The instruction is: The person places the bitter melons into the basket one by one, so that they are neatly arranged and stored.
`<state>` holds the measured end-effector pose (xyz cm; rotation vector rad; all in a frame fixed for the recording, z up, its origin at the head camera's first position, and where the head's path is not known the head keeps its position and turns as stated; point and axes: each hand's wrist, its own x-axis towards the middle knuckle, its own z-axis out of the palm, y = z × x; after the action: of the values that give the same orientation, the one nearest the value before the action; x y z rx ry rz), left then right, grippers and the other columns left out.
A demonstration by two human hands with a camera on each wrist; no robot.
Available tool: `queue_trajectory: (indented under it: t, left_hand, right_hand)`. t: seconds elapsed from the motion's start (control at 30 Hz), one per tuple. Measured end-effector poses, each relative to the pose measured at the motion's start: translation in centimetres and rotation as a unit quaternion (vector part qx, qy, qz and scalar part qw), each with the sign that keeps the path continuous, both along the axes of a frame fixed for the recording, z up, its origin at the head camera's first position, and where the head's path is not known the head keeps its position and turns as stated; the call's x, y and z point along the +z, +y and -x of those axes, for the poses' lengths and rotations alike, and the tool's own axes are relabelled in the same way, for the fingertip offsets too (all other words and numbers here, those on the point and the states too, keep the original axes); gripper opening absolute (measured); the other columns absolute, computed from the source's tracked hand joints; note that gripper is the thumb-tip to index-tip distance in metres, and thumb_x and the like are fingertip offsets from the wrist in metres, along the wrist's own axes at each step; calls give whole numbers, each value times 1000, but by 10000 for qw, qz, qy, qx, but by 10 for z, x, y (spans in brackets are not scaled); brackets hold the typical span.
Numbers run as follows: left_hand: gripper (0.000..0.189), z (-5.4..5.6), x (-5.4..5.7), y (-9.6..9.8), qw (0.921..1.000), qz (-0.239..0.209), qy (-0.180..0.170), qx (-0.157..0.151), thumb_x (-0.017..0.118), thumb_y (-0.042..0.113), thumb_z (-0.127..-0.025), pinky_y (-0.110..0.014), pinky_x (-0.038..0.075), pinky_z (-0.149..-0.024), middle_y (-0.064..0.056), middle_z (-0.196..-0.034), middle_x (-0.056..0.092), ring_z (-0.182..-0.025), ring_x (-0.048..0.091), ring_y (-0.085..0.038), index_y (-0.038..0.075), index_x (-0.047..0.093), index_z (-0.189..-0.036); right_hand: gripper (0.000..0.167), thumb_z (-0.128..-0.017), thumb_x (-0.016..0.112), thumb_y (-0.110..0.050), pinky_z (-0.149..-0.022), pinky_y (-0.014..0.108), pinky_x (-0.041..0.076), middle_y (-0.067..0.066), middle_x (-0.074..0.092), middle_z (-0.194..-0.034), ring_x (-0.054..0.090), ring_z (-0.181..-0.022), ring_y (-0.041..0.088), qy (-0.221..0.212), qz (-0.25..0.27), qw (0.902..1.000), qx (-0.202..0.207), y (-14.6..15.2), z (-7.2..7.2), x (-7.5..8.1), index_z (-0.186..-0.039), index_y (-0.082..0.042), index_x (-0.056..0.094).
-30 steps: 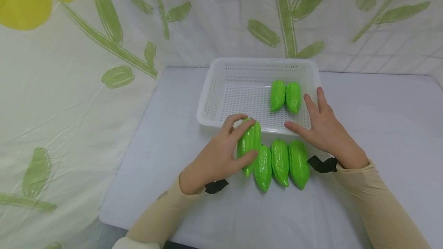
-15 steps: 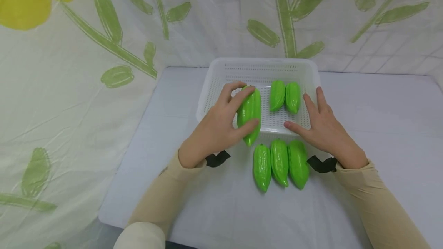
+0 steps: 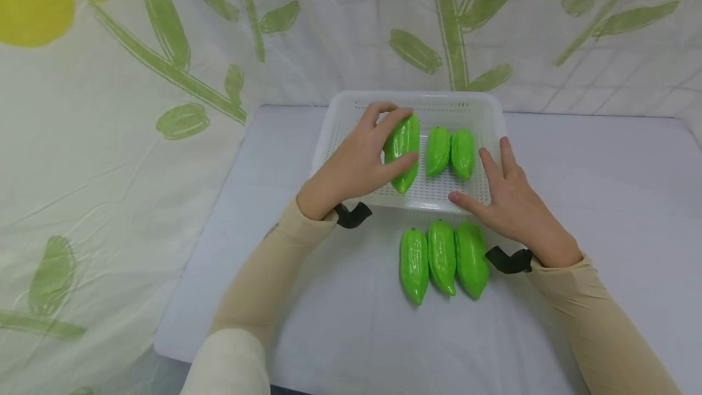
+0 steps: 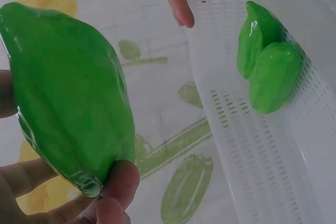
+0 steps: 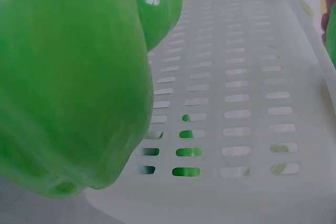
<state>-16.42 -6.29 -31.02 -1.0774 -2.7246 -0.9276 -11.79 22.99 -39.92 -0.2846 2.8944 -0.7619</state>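
My left hand (image 3: 353, 160) grips a glossy green, ridged star fruit (image 3: 403, 154), pointed tip toward me, over the left half of a white plastic basket (image 3: 450, 97). Thumb and fingertips pinch the fruit (image 4: 68, 93) in the left wrist view. Two similar star fruits (image 3: 437, 150) lie side by side in the basket's right half. My right hand (image 3: 512, 206) rests at the basket's front right corner, fingers spread and thumb along the front rim. In front of the basket, three more star fruits (image 3: 414, 267) lie in a row on the table.
The slotted basket wall (image 5: 252, 192) fills much of the right wrist view, with a large green fruit (image 5: 68, 77) close to the camera. A white cloth (image 3: 603, 188) covers the table. Behind it hangs a white curtain (image 3: 340, 35) printed with yellow flowers and green leaves.
My left hand has lifted the star fruit off the left end of the row and carried it forward over the basket's rim, then slightly right. My right hand has stayed in place.
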Motion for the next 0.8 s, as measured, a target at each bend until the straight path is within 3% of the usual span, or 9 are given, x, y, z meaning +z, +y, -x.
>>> queue_trajectory:
  t: [0.23, 0.4, 0.6, 0.8]
  left_hand:
    - [67, 25, 0, 12, 9989, 334, -300, 107, 65, 39, -101, -41, 49, -104, -17, -156, 36, -115, 58, -25, 12, 41, -158]
    - [68, 42, 1, 21, 9962, 591, -625, 154, 63, 42, -102, -41, 49, -107, -17, -159, 34, -124, 56, -26, 15, 39, -160]
    - [71, 64, -1, 33, 9886, 1024, -1039, 364, 60, 45, -103, -39, 47, -111, -13, -162, 31, -133, 53, -22, 19, 33, -163]
    - [75, 88, -12, 43, 9799, 1433, -1291, 502, 57, 48, -104, -37, 47, -111, -13, -164, 27, -133, 52, -22, 20, 27, -166]
  right_hand:
    - [112, -95, 60, -69, -110, 82, 25, 16, -29, -169, 11, -149, 66, -31, -16, 10000, -18, 0, 1, -1, -168, -9, 0]
    - [112, -95, 60, -70, -110, 81, 25, 15, -29, -169, 12, -149, 66, -56, -62, 10000, -13, 1, 2, -2, -168, -9, 0]
    - [112, -95, 59, -69, -109, 82, 26, 15, -29, -169, 12, -148, 67, -51, -90, 9999, -1, 1, 2, -3, -168, -8, 0]
    - [113, -95, 60, -69, -109, 82, 25, 16, -29, -169, 11, -149, 67, -21, -93, 10000, -2, 1, 2, -3, -168, -8, 0]
